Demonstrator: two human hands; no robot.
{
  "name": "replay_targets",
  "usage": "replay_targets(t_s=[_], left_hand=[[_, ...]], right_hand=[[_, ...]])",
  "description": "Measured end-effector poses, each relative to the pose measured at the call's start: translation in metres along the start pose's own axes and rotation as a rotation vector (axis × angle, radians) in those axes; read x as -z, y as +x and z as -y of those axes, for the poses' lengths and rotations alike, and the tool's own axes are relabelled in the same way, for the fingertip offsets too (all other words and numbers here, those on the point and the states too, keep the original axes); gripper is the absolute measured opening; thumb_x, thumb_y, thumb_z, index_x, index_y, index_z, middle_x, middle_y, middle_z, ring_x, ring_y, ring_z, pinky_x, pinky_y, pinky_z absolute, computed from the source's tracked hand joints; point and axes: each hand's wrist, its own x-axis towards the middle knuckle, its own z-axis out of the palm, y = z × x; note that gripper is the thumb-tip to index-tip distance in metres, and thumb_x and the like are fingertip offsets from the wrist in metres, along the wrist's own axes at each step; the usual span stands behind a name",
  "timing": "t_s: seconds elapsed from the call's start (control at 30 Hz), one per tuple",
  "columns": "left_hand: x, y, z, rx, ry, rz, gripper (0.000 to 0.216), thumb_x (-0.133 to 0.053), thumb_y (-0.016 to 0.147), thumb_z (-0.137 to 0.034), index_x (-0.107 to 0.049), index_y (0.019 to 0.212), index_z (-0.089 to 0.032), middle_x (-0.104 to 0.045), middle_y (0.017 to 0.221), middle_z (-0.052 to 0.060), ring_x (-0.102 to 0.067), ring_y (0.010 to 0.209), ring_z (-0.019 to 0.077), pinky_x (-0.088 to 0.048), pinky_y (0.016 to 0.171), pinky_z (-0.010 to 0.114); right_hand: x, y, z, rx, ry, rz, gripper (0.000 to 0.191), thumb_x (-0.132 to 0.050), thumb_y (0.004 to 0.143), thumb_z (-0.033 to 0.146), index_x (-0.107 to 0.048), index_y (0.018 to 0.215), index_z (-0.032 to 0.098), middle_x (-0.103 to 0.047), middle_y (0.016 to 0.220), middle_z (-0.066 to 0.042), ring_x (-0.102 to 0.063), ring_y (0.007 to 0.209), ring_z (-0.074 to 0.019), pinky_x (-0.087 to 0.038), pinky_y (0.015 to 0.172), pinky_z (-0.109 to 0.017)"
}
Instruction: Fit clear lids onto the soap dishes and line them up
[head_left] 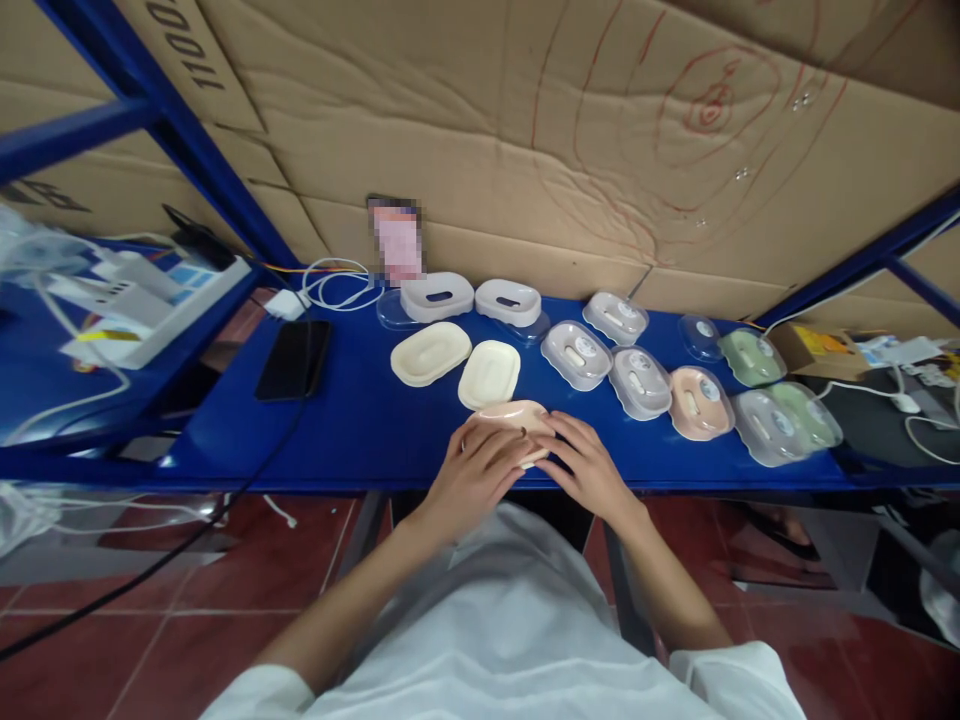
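At the table's front edge, a peach oval soap dish is between my two hands. My left hand lies over its left and front side with the fingers bent onto it. On its right rim, the fingers and thumb of my right hand are closed. Much of the dish is hidden under the fingers. Just behind it are two cream oval trays, one more upright in outline and one wider. Two pale grey slotted dish bases stand farther back, with clear lids by them.
Several lidded soap dishes, grey, peach and green, stand to the right on the blue table. A black phone lies left, beside a white charger cable. Another phone leans on the cardboard wall.
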Motion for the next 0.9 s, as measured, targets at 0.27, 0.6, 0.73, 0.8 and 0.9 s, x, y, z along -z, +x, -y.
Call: replay_targets(t_s=[0.27, 0.6, 0.73, 0.8, 0.9], left_hand=[[0.002, -0.028, 0.024, 0.005, -0.018, 0.037, 0.044, -0.059, 0.109, -0.029, -0.059, 0.153, -0.024, -0.062, 0.159, 0.008, -0.049, 0.156, 0.0290, -0.047, 0.127, 0.051], [0.001, -0.028, 0.024, 0.042, -0.088, -0.002, 0.047, -0.061, 0.107, -0.027, -0.058, 0.154, -0.029, -0.063, 0.157, 0.008, -0.048, 0.157, 0.0290, -0.049, 0.128, 0.053], [0.001, -0.029, 0.024, 0.042, -0.079, -0.027, 0.043, -0.063, 0.107, -0.026, -0.062, 0.150, -0.027, -0.064, 0.156, 0.008, -0.048, 0.157, 0.0287, -0.049, 0.128, 0.051], [0.002, -0.030, 0.024, 0.045, -0.081, -0.022, 0.041, -0.063, 0.106, -0.025, -0.064, 0.147, -0.026, -0.064, 0.155, 0.007, -0.048, 0.157, 0.0285, -0.049, 0.128, 0.051], [0.005, -0.031, 0.024, 0.045, -0.119, -0.009, 0.039, -0.065, 0.105, -0.025, -0.066, 0.144, -0.028, -0.061, 0.158, 0.008, -0.048, 0.157, 0.0296, -0.050, 0.127, 0.052]], right_hand=[[-0.003, -0.002, 0.003, 0.060, -0.151, 0.051, 0.038, -0.063, 0.107, 0.027, -0.067, 0.145, 0.029, -0.067, 0.152, -0.010, -0.061, 0.143, -0.0308, -0.054, 0.118, -0.054], [0.121, 0.052, -0.137, -0.778, -0.547, -0.039, 0.048, -0.038, 0.112, 0.034, -0.060, 0.152, 0.017, -0.063, 0.153, -0.020, -0.056, 0.146, -0.0326, -0.043, 0.120, -0.053], [0.150, 0.073, -0.213, -1.168, -0.636, 0.051, 0.057, -0.062, 0.103, 0.042, -0.065, 0.134, -0.005, -0.066, 0.128, -0.043, -0.064, 0.128, -0.0460, -0.046, 0.102, -0.062], [0.149, 0.075, -0.232, -1.204, -0.638, 0.089, 0.067, -0.073, 0.096, 0.050, -0.066, 0.129, -0.008, -0.065, 0.122, -0.045, -0.067, 0.120, -0.0448, -0.046, 0.095, -0.059], [0.143, 0.073, -0.244, -1.131, -0.644, 0.105, 0.081, -0.081, 0.087, 0.057, -0.062, 0.131, -0.009, -0.062, 0.124, -0.047, -0.068, 0.108, -0.0382, -0.046, 0.085, -0.051]])
